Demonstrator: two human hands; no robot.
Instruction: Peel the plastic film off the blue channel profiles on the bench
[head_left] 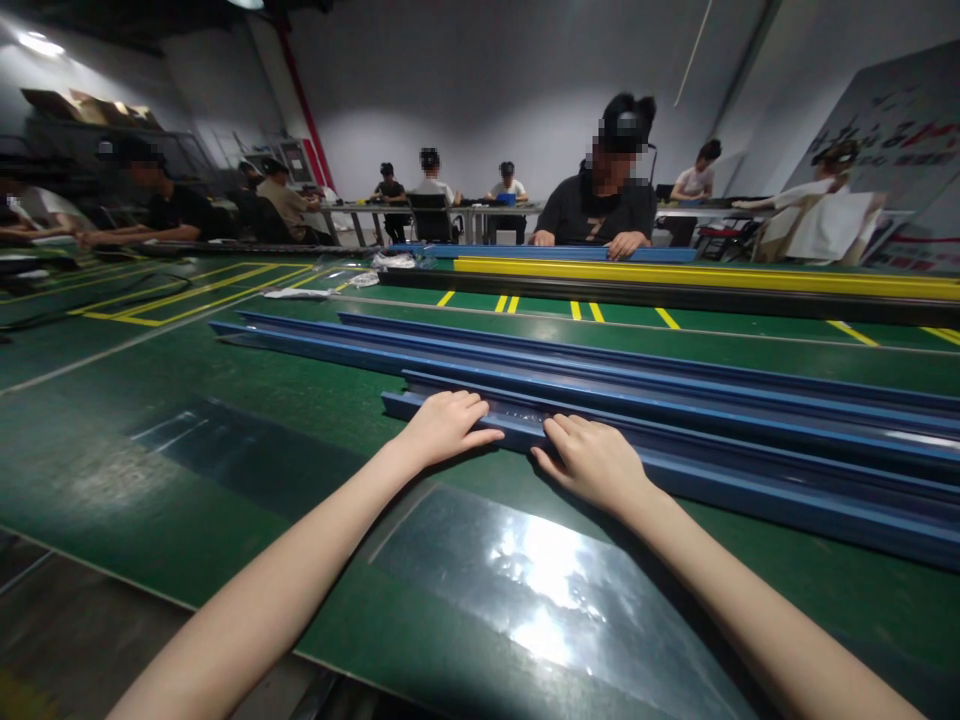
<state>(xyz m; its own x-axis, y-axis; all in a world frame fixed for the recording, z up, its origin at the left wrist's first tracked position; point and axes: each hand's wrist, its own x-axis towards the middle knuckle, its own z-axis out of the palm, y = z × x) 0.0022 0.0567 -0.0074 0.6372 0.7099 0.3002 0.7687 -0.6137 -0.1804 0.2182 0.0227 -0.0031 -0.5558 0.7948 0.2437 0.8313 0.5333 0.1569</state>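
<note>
A long blue channel-shaped rail (712, 465) lies across the green table, nearest to me. My left hand (448, 425) rests near its left end, fingers over the near wall and thumb along the outer side. A short way to the right, my right hand (592, 455) grips the same wall, with its fingertips inside the channel and its thumb in front. Between the hands, something small and shiny, perhaps clear film, shows in the channel. Just behind lies another long blue rail (600, 385), roughly parallel.
Clear glossy sheets (480, 560) lie on the green table (300, 590) before me. Farther back are a yellow rail (675, 278), a black rail (600, 298) and crumpled plastic (394, 262). Across the table, a person (600, 190) touches a blue rail; several people sit beyond.
</note>
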